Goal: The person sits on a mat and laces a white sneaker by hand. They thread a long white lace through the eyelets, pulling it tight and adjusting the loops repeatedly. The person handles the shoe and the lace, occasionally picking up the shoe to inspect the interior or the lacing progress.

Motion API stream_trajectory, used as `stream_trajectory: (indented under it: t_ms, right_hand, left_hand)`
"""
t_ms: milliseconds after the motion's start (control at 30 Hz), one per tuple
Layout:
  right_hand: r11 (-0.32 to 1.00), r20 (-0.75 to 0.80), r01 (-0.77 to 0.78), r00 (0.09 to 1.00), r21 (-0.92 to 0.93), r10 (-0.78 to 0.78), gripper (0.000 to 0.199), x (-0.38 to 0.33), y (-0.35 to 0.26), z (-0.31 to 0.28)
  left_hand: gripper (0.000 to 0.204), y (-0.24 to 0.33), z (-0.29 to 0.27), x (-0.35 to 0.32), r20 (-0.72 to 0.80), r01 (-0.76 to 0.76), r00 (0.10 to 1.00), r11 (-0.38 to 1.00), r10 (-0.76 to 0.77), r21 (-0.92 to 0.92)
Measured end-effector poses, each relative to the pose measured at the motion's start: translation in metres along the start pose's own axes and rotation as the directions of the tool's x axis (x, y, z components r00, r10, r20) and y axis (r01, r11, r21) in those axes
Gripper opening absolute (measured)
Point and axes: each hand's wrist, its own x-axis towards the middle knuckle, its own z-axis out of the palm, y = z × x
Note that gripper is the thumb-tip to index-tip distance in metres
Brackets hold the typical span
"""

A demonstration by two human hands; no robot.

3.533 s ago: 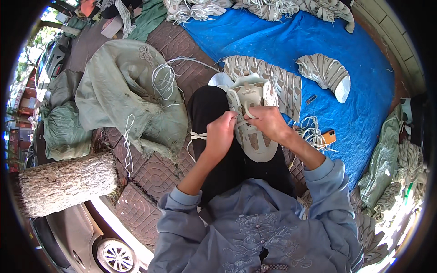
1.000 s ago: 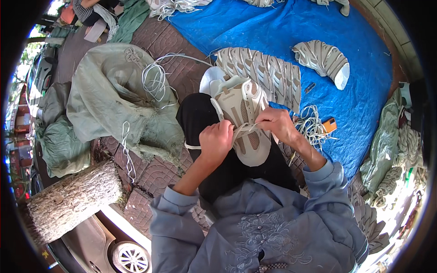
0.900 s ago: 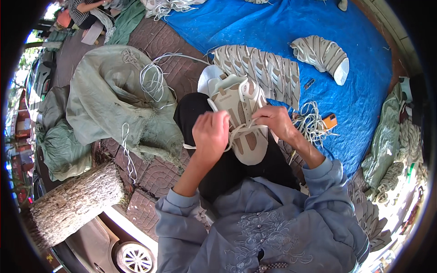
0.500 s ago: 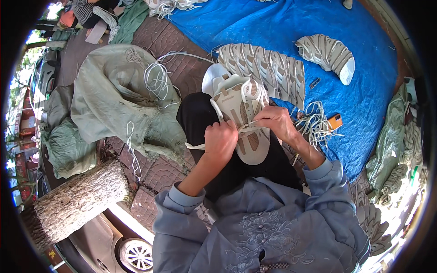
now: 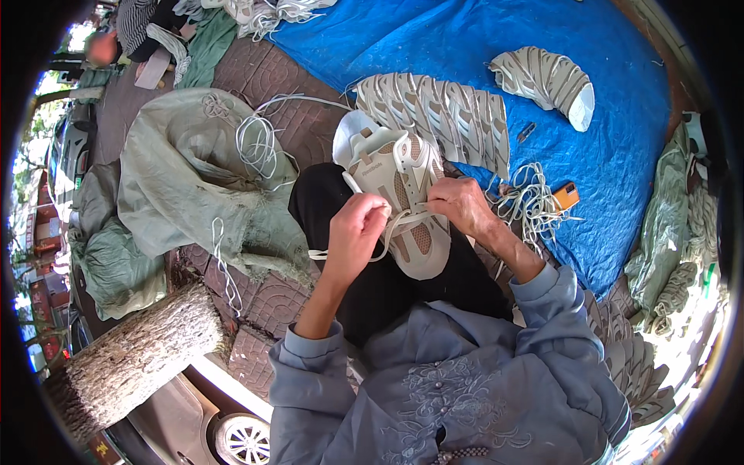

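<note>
A cream and tan shoe upper point(image 5: 422, 260) without a sole lies across my knees, its rounded toe toward me. A pale shoelace point(image 5: 397, 225) crosses its lower eyelets and loops out on the left side. My left hand point(image 5: 358, 230) is closed in a pinch on the lace, just off the upper's left edge. My right hand point(image 5: 465, 208) is closed at the right eyelet row, with the lace running into its fingertips. The lace ends inside both hands are hidden.
Beyond my knees, a row of nested shoe uppers point(image 5: 442, 116) lies on a blue tarp point(image 5: 620, 186), with another curved stack point(image 5: 546, 81) farther right. Loose laces point(image 5: 535, 205) lie beside an orange phone point(image 5: 566, 197). At left are a grey-green sack point(image 5: 170, 163) and a tree trunk point(image 5: 139, 349).
My left hand has shifted left and slightly up, away from the upper's middle, and a lace loop now shows below it. My right hand stays by the right eyelets. The whole view has shifted slightly.
</note>
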Motion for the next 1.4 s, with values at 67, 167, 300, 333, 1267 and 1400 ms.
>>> stream_trajectory:
  t_ms: [67,167,300,333,1267,1400]
  right_hand:
    - [0.994,0.018,0.071,0.997,-0.08,-0.07,0.006,0.004,-0.002,0.001]
    - [0.975,0.067,0.112,0.993,-0.193,-0.1,0.008,0.014,-0.009,-0.004]
    - [0.957,0.072,0.101,0.994,-0.271,-0.085,0.009,0.02,-0.014,-0.001]
    - [0.95,0.097,0.114,0.991,-0.291,-0.089,0.008,0.02,-0.012,0.0]
    - [0.97,-0.12,-0.108,0.989,-0.22,0.083,0.009,0.008,-0.023,0.014]
    - [0.998,-0.147,-0.046,0.988,0.041,0.051,0.01,-0.006,-0.009,0.014]
  left_hand:
    - [0.008,-0.001,0.009,0.004,-0.006,-0.023,1.0,0.993,0.024,0.119]
    - [0.009,-0.009,0.025,0.012,-0.026,0.102,0.995,0.94,-0.099,0.327]
    - [0.011,-0.001,0.033,0.023,-0.026,0.173,0.982,0.851,-0.185,0.496]
    - [0.012,-0.001,0.033,0.025,-0.023,0.175,0.981,0.841,-0.191,0.512]
    - [0.012,0.008,0.042,0.024,0.123,0.084,0.982,0.913,-0.145,0.4]
    - [0.012,-0.003,0.034,0.03,0.292,-0.051,0.949,0.86,-0.117,0.508]
